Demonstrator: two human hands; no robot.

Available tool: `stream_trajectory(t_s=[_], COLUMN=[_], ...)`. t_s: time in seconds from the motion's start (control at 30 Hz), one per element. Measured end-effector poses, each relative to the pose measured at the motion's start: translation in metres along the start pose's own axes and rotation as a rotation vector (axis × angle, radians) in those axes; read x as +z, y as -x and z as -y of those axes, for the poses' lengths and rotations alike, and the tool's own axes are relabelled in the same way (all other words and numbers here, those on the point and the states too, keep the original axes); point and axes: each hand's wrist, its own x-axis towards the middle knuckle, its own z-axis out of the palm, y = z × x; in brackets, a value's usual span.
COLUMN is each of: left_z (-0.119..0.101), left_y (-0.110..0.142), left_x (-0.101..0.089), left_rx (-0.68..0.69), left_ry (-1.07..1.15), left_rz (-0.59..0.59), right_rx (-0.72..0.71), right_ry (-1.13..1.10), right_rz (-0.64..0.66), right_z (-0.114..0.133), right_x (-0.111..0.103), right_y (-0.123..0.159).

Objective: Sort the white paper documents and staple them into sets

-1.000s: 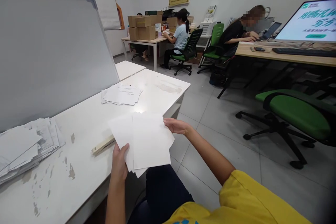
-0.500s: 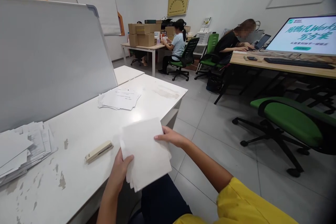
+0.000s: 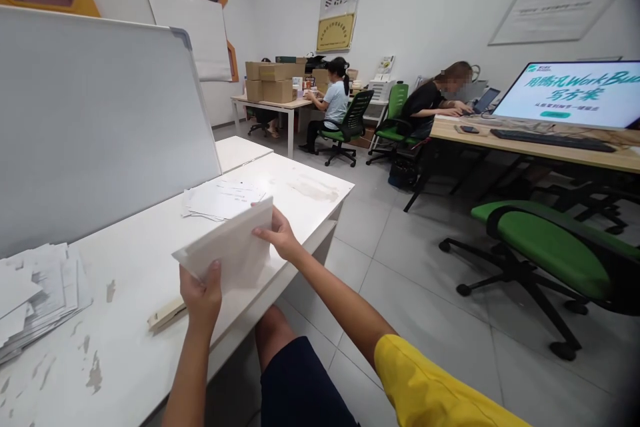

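Between my two hands I hold a stack of white paper sheets (image 3: 237, 250), tilted up on its long edge over the table's front part. My left hand (image 3: 201, 290) grips its left end, thumb on the near face. At the right end, my right hand (image 3: 277, 233) pinches it, thumb in front and fingers behind. A cream stapler (image 3: 165, 315) lies on the table, partly hidden by my left wrist. Behind the sheets, a flat pile of printed papers (image 3: 225, 197) is partly covered by them.
The white table (image 3: 125, 347) has worn patches. A larger paper pile (image 3: 43, 300) lies at the left, and a whiteboard (image 3: 105, 127) stands along the back. A green chair (image 3: 550, 247) is at the right. Two people sit at desks farther off.
The paper stack has moved from over my lap up and left above the table, turning from face-up to nearly upright. Both hands moved with it. The view has shifted slightly.
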Motion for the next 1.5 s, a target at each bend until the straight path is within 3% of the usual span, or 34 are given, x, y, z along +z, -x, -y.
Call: stream_trajectory(t_s=[0.3,0.43,0.57,0.7,0.8,0.87,1.0,1.13,1.2,1.3,1.37,1.5], left_z=[0.026,0.024,0.024,0.027,0.027,0.026,0.020,0.003,-0.001,0.007,0.023,0.050], left_y=[0.008,0.007,0.010,0.010,0.008,0.006,0.014,0.030,0.028,0.008,-0.006,-0.012], left_x=[0.003,0.003,0.000,0.000,0.002,0.003,-0.004,-0.028,-0.044,-0.067,-0.078,-0.086], left_rx=[-0.105,-0.125,-0.343,-0.553,-0.594,-0.589,-0.492,-0.276,-0.069,0.221,0.277,0.347], left_ry=[-0.009,0.087,0.200,0.109,0.088,0.086,0.160,0.120,-0.086,-0.614,-0.836,-0.926], left_rz=[-0.009,0.012,0.078,0.111,0.101,0.121,0.242,0.268,0.274,0.375,0.496,0.687], right_rx=[0.135,0.236,0.260,0.385,0.533,0.574,0.531,0.445,0.406,0.415,0.442,0.464], right_ry=[0.010,0.000,0.001,0.065,0.191,0.229,0.153,-0.059,-0.152,-0.219,-0.226,-0.211], right_rz=[0.163,0.051,0.007,0.161,0.314,0.346,0.215,-0.078,-0.268,-0.458,-0.537,-0.621], right_z=[-0.031,-0.036,-0.024,-0.013,-0.013,-0.014,-0.010,-0.007,-0.011,-0.027,-0.041,-0.063], right_x=[-0.023,-0.020,-0.017,-0.027,-0.036,-0.039,-0.034,-0.024,-0.014,0.010,0.029,0.063], right_y=[0.021,0.022,0.024,0.032,0.037,0.038,0.036,0.046,0.061,0.090,0.109,0.132])
